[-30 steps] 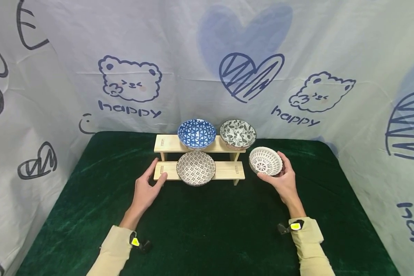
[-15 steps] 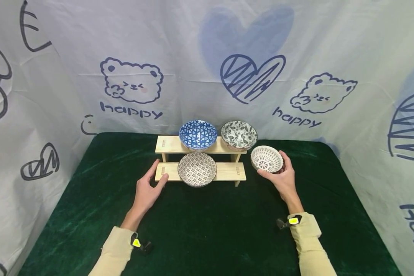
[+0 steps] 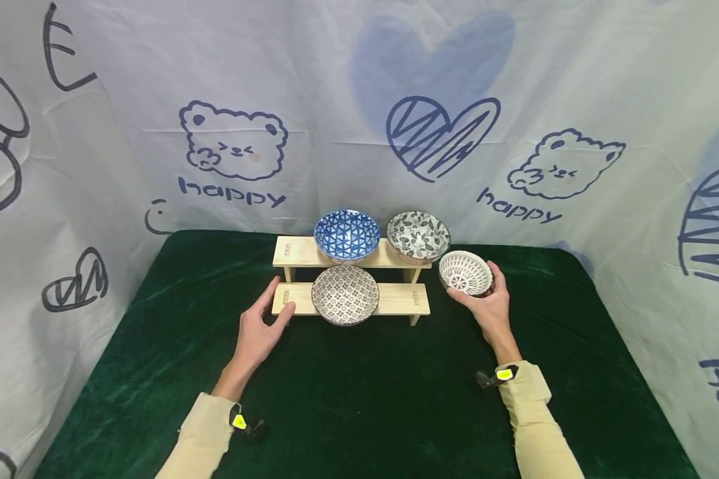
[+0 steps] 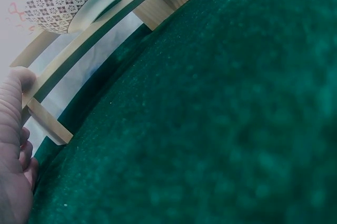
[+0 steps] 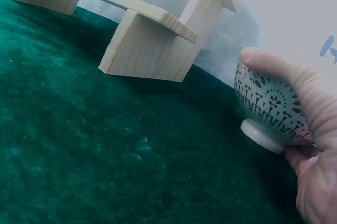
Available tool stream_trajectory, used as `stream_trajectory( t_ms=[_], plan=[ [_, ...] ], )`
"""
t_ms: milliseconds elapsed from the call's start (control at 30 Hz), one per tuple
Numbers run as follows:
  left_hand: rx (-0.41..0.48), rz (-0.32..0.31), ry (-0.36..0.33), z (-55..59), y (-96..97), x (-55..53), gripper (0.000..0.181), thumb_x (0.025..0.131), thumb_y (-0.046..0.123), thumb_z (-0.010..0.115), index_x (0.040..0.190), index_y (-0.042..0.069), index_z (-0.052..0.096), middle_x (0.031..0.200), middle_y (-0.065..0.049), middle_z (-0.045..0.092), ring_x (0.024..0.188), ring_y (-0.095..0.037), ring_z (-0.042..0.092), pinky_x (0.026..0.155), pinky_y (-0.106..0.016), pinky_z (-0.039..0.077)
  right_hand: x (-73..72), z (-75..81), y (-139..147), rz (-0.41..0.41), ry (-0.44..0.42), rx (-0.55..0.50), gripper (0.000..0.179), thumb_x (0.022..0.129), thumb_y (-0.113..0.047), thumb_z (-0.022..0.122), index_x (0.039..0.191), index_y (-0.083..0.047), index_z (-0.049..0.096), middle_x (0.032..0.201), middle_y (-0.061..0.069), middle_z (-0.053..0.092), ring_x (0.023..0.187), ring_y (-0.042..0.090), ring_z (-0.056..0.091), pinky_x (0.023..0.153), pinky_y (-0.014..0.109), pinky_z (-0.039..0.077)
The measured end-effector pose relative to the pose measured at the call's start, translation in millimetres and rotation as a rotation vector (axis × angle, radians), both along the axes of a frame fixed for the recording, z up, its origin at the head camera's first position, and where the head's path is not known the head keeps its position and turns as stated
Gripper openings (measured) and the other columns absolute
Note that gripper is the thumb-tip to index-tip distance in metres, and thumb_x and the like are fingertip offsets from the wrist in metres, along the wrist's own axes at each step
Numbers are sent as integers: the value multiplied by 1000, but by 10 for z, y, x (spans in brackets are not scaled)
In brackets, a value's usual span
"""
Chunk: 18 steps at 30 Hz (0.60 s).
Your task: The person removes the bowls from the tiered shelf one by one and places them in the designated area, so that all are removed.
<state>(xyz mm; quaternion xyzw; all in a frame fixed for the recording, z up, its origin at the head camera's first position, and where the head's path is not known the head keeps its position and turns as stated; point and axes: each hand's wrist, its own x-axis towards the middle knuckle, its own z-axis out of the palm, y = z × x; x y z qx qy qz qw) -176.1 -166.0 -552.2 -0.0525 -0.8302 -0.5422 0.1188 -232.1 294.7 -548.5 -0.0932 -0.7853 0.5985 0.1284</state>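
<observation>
My right hand [image 3: 491, 313] holds a small white bowl with a dark pattern [image 3: 464, 273] by its rim, right of the stand. In the right wrist view the thumb lies along the rim of this bowl [image 5: 271, 103], which tilts close over the cloth. At the other side my left hand [image 3: 259, 336] grips the left end of a two-step wooden stand [image 3: 400, 299], thumb at the front edge. A brown-and-white lattice bowl [image 3: 345, 295] sits mid-way on the lower step. On the upper step are a blue triangle-patterned bowl [image 3: 347, 235] and a leaf-patterned bowl [image 3: 418, 236].
Dark green velvet cloth [image 3: 359, 399] covers the table. A pale curtain [image 3: 335, 80] printed with bears and hearts hangs behind and along both sides, close behind the stand. The leaf-patterned bowl reaches past the upper step's right end.
The small white bowl in my right hand has moved slightly away from me, nearer the leaf-patterned bowl, its opening turned more upward. My left hand stays on the stand. The head view shifted slightly.
</observation>
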Motion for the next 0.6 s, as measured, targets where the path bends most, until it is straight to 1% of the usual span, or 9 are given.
stream_trajectory(
  t_ms=[100,267,433,533,600],
  plan=[
    [-2,1,0,2,6,-3,67,102,30,70,159,7,44,162,-10,46,150,-30,42,121,-55,35,-8,-10,6,1,-6,5,109,79,-13,93,164,-13,24,163,15,37,145,29,42,121,51,36],
    [-8,1,2,5,6,-6,67,101,30,70,159,7,44,161,-11,46,149,-32,43,120,-57,36,-8,-27,26,30,-17,10,110,81,-16,92,165,-15,21,164,14,34,145,29,40,122,51,35],
    [3,-1,9,11,11,-6,67,101,30,71,159,7,44,161,-11,47,149,-30,43,120,-55,36,-15,-46,41,52,-11,2,112,81,-17,92,165,-18,18,164,12,32,146,29,38,123,51,34],
    [8,2,4,14,14,0,67,101,30,70,159,8,44,161,-10,47,149,-29,43,121,-54,36,-13,-19,27,63,-24,-7,112,82,-15,91,165,-19,17,165,12,31,147,28,37,123,49,33],
    [8,4,1,10,14,2,67,101,31,71,159,8,45,161,-9,47,149,-29,43,121,-54,36,7,37,4,77,-31,-14,111,83,-13,90,166,-17,15,165,13,30,147,30,37,123,50,33]
  ],
)
